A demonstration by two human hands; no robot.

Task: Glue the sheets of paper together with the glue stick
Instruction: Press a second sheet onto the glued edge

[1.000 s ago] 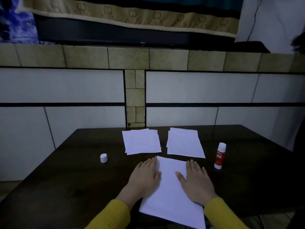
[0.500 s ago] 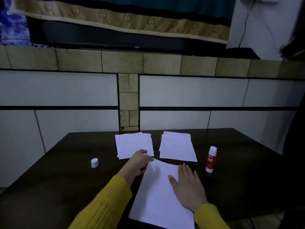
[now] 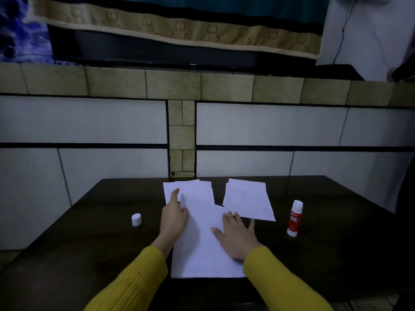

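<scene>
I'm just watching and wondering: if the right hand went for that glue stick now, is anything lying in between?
Nothing visible is. The right hand rests flat on the near sheet, and the glue stick stands upright to its right, uncapped, with only bare table between them. The cap lies far off, left of the left hand.

Print on the glue stick (image 3: 294, 218) label is too small to be read, left hand (image 3: 174, 215) fingertips are blurred against the far-left paper stack (image 3: 193, 191), whose near edge is covered by the near sheet (image 3: 202, 250), and both sleeves are cut off at the bottom edge.
</scene>
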